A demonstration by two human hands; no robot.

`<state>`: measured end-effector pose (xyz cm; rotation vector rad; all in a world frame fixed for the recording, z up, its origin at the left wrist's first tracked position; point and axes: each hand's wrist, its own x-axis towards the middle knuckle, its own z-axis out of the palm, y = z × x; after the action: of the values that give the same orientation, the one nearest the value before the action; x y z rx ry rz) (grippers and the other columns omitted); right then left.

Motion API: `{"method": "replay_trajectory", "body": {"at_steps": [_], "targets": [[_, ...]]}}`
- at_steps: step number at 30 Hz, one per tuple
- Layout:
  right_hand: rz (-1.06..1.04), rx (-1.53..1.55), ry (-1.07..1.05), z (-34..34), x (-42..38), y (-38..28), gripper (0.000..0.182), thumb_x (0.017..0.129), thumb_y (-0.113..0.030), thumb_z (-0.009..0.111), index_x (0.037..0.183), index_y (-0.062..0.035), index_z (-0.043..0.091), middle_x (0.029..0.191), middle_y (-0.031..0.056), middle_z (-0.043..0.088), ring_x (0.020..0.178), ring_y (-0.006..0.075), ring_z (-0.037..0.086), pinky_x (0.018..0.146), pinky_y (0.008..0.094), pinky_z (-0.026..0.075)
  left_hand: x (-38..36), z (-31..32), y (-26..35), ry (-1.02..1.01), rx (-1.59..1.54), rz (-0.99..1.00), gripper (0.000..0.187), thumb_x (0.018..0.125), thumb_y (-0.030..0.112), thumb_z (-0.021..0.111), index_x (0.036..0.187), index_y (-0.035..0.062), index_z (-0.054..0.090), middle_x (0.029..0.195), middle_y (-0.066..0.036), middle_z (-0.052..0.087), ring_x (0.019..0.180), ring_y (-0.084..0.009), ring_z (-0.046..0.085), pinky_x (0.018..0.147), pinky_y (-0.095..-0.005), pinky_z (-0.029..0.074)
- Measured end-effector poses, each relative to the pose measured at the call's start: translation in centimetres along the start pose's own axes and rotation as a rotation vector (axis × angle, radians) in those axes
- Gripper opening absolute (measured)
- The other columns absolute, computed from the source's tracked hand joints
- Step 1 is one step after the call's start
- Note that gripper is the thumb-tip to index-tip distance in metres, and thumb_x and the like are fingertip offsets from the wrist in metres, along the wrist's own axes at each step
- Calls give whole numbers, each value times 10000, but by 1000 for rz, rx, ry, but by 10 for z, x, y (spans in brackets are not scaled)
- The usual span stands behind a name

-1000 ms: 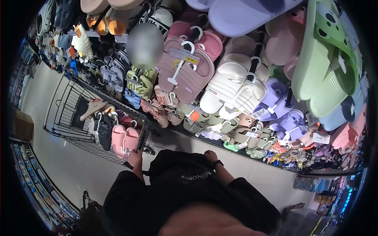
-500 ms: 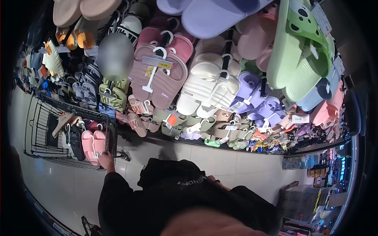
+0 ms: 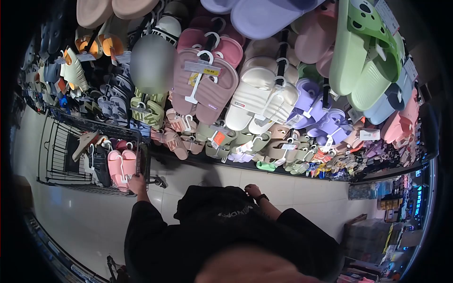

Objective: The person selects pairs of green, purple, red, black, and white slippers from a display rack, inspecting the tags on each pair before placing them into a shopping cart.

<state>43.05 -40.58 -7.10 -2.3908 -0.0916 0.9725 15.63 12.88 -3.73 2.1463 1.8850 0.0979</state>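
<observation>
My left hand (image 3: 137, 184) is closed on the near end of a black wire shopping cart (image 3: 85, 187). Just beyond my fingers, a pair of pink slides (image 3: 122, 168) lies in the basket on white hangers. Beside them are black footwear (image 3: 99, 166) and a beige shoe (image 3: 85, 145). In front of my black top (image 3: 212, 207), my right hand (image 3: 253, 190) is raised with its fingers curled in. Nothing shows in it, and a dark watch (image 3: 261, 198) is on that wrist.
A long rack carries mauve slides (image 3: 205, 87), white slides (image 3: 259, 101), purple slides (image 3: 325, 125) and large green slides (image 3: 365, 56). Several lower pairs hang near the floor. Stacked boxes (image 3: 365, 240) stand at the right. Pale floor tiles (image 3: 188, 175) run along the rack.
The view has shifted, so the rack and cart appear farther right. My right hand and watch have come into fuller view in front of my top. My left hand stays on the cart.
</observation>
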Motion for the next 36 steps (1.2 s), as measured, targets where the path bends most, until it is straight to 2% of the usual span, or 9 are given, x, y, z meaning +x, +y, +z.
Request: {"method": "replay_trajectory", "body": {"at_steps": [9, 11, 14, 15, 20, 22, 24, 29, 36], "targets": [[-10, -58, -10, 9, 0, 37, 255, 742, -269, 631, 895, -100, 745, 936, 140, 713, 898, 308, 679, 826, 401, 534, 0, 10, -5, 27, -32, 29, 389, 815, 394, 569, 986, 62, 681, 903, -175, 704, 851, -357, 686, 743, -490, 535], [25, -15, 41, 10, -4, 34, 247, 756, -240, 617, 888, -70, 740, 880, 128, 717, 793, 268, 693, 742, 385, 555, -12, -10, 7, 30, -54, 61, 383, 822, 340, 591, 1024, 20, 642, 982, -193, 660, 947, -400, 628, 828, -513, 490], [43, 355, 96, -1, -8, -4, 283, 833, -165, 597, 1053, -1, 663, 855, 94, 704, 664, 179, 673, 491, 293, 541, -18, 17, 19, 350, -166, 195, 422, 775, 240, 635, 1119, 9, 553, 1152, -231, 547, 1077, -425, 522, 908, -511, 431], [-78, 351, 142, -7, -2, -21, 274, 854, -167, 588, 1062, -2, 656, 862, 89, 703, 666, 172, 674, 481, 291, 536, -23, 26, 27, 478, -223, 274, 444, 758, 208, 643, 1138, 12, 524, 1209, -237, 508, 1115, -425, 488, 942, -498, 409], [-827, 356, 391, -95, -60, -220, 149, 907, -119, 580, 976, -3, 646, 882, 88, 682, 793, 128, 631, 721, 273, 492, -135, -35, 175, 178, -760, 928, 440, 763, 156, 659, 1160, 13, 535, 1194, -219, 532, 1152, -395, 484, 991, -476, 380], [-910, 328, 475, -132, -117, -302, 171, 890, -116, 607, 1025, -17, 645, 931, 85, 686, 841, 167, 647, 748, 297, 497, -175, -66, 235, 93, -793, 1177, 445, 759, 109, 656, 1176, 8, 539, 1232, -221, 524, 1165, -406, 497, 992, -470, 408], [-1219, 251, 626, -176, -166, -367, 219, 850, -99, 624, 1052, -14, 638, 955, 131, 663, 879, 269, 629, 780, 328, 483, -214, -122, 302, 109, -833, 1435, 456, 765, 131, 660, 1187, 11, 532, 1290, -228, 475, 1210, -417, 455, 1019, -472, 388], [-1386, 299, 675, -206, -222, -391, 224, 869, -103, 620, 1071, -12, 650, 1045, 103, 668, 985, 218, 619, 853, 317, 463, -229, -168, 360, 209, -796, 1529, 605, 718, 143, 700, 1274, 11, 502, 1361, -259, 393, 1269, -443, 383, 1050, -505, 344], [-1287, 334, 660, -202, -207, -360, 205, 875, -89, 614, 1061, -13, 655, 1030, 89, 674, 973, 189, 624, 846, 310, 476, -226, -170, 377, 224, -726, 1549, 613, 698, 157, 711, 1269, 32, 528, 1291, -263, 413, 1269, -451, 361, 1048, -519, 311]]}}
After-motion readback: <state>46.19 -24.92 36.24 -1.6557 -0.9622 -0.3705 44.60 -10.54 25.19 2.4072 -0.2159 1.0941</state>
